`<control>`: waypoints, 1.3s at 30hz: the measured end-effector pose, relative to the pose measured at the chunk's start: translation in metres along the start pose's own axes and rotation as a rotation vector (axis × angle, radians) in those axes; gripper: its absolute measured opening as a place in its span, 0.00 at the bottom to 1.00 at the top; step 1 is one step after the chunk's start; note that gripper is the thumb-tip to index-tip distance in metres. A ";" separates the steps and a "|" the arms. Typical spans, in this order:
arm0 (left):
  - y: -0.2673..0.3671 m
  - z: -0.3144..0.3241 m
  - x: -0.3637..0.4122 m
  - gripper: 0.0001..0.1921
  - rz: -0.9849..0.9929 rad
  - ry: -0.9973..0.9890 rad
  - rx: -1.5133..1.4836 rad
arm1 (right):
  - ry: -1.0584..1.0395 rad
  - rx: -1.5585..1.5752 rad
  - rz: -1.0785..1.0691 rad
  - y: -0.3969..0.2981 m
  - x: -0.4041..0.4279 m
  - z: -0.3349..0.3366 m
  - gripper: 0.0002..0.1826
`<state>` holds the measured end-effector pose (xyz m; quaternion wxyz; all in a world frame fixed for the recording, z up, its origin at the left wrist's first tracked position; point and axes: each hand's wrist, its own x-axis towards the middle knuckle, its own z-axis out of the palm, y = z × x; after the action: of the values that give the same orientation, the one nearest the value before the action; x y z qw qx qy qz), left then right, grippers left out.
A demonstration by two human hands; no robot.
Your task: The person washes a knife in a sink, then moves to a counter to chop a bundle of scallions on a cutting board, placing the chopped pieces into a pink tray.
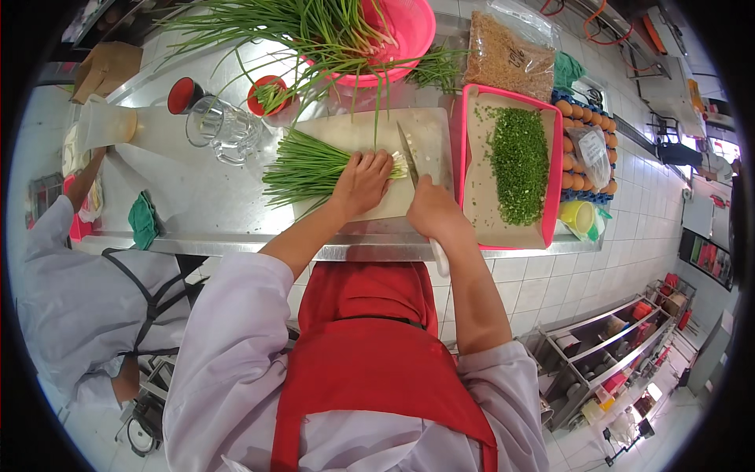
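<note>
My left hand (363,180) presses a bunch of green onions (312,168) flat on a white cutting board (427,124), near their pale root ends. In my right hand (436,206) is the white handle of a kitchen knife (408,150). The blade points away from me, just right of the root ends, and small white bits lie by it. To the right, a pink tray (557,177) lined with brown paper holds a heap of chopped green onions (519,165). Beyond the board, more long green onions (265,26) spill from a pink basket (413,35).
Left of the board stand glass mugs (221,127), a red cup (270,97) of green pieces and a green cloth (143,221). Egg trays (590,147) and a bag of brown crumbs (510,53) lie at the right. A co-worker (100,295) stands at the left.
</note>
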<state>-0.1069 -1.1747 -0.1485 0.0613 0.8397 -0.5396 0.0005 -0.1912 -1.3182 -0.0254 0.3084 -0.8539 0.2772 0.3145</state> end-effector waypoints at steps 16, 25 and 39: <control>-0.001 0.000 -0.001 0.24 0.011 -0.001 0.018 | -0.099 0.053 0.062 -0.008 0.013 -0.011 0.23; 0.000 -0.004 0.005 0.24 0.023 0.012 -0.032 | 0.087 0.008 0.060 0.025 0.007 0.075 0.20; -0.002 -0.005 0.002 0.25 0.014 -0.039 -0.074 | -0.019 -0.001 0.068 0.009 -0.010 0.049 0.20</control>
<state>-0.1036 -1.1754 -0.1439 0.0817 0.8327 -0.5464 -0.0356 -0.2220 -1.2872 -0.0511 0.2996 -0.8411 0.3032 0.3331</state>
